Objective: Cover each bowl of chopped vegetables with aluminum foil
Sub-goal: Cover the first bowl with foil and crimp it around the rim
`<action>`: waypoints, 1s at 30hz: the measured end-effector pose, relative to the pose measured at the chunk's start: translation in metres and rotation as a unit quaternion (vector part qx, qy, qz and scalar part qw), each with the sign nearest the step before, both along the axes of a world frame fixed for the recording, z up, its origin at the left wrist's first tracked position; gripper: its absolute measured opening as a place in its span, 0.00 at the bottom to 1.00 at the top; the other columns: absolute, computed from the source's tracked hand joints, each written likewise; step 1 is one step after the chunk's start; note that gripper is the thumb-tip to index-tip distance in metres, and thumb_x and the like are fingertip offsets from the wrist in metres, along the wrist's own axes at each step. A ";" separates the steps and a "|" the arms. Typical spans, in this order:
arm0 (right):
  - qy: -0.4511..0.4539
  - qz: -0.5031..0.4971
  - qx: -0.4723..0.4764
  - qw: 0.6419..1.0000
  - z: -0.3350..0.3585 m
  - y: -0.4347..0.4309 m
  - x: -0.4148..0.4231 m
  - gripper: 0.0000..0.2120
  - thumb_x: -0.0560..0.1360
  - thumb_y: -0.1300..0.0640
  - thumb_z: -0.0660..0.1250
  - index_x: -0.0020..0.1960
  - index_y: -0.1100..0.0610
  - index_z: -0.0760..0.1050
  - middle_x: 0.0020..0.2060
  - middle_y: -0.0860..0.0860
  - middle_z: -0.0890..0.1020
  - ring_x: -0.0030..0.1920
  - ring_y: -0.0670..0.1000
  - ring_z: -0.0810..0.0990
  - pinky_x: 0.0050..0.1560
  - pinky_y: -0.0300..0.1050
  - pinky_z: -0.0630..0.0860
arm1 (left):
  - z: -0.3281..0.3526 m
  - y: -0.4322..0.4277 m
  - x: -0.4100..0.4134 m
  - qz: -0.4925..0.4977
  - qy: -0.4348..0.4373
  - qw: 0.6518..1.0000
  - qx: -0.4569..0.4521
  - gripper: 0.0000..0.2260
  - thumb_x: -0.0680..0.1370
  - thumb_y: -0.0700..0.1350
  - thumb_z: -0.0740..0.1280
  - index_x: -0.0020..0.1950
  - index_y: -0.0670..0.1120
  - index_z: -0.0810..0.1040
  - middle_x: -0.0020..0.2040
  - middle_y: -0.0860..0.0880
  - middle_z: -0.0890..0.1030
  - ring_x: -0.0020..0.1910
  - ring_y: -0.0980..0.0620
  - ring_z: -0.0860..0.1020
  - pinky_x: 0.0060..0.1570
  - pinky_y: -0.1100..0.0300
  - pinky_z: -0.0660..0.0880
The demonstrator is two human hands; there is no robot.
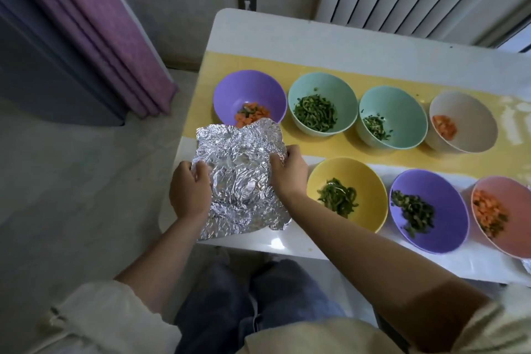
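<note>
Foil sheet (238, 178): crumpled and shiny, up over the near-left corner of the table (287, 34), just left of the yellow bowl (370, 181)
Left hand (189, 190): fingers curled over the sheet's left edge, pinching it
Right hand (287, 172): thumb and fingers curled round the right edge, so both hands have hold of the foil and nothing else
Underneath: can't tell whether a bowl sits below, as the sheet hides that spot, though there's a round dent in its middle
Long axis: runs from the table's near edge away toward the back row, the sheet longer that way than across
Facing: roughly flat, shiny face up; in this view the far edge overlaps the near rim of the purple bowl (250, 89) holding carrot pieces
Uncovered: that purple bowl, the two teal bowls (323, 86) and the pale bowl (471, 112) at the back; the yellow bowl, the second purple bowl (442, 190) and the pink bowl (514, 195) in front
Doing it well: my read is to centre the sheet so the overhang is even all round, then press the edges down round the rim a bit at a time
Care: go gently, since creased foil looks ready to tear, and keep the far edge clear of the carrots behind
</note>
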State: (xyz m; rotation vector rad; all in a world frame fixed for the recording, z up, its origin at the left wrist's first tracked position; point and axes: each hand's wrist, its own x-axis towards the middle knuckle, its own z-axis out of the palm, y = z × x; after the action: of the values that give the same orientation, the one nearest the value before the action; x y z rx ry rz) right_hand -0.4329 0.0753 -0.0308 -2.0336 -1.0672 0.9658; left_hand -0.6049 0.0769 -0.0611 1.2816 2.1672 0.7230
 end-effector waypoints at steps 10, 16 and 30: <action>0.007 -0.069 -0.006 0.998 -0.012 -0.016 -0.026 0.09 0.78 0.50 0.64 0.52 0.56 0.72 0.42 0.54 0.80 0.42 0.59 0.80 0.45 0.57 0.77 | -0.008 0.000 -0.035 -0.069 -0.050 0.996 -0.001 0.17 0.79 0.54 0.55 0.41 0.43 0.72 0.40 0.42 0.81 0.40 0.40 0.78 0.41 0.51 0.72; -0.106 -0.091 -0.010 0.990 -0.022 -0.039 -0.031 0.10 0.82 0.50 0.57 0.49 0.57 0.70 0.44 0.53 0.79 0.42 0.55 0.76 0.39 0.47 0.68 | 0.004 -0.010 -0.045 -0.123 -0.013 0.992 0.017 0.20 0.84 0.48 0.55 0.31 0.48 0.61 0.30 0.46 0.72 0.35 0.38 0.73 0.34 0.53 0.61; 0.017 -0.117 0.013 0.993 -0.025 -0.040 -0.026 0.12 0.82 0.51 0.59 0.43 0.56 0.69 0.32 0.48 0.72 0.32 0.47 0.68 0.37 0.44 0.65 | -0.005 -0.009 -0.057 -0.147 -0.019 0.989 0.006 0.14 0.84 0.48 0.52 0.43 0.45 0.70 0.35 0.47 0.75 0.42 0.38 0.76 0.38 0.54 0.61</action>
State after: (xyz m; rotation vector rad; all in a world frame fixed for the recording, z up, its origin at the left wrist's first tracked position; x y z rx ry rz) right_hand -0.4593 0.0349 -0.0556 -2.0579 -0.7968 0.8570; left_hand -0.6621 0.0676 -0.0656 1.5375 1.8912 0.6328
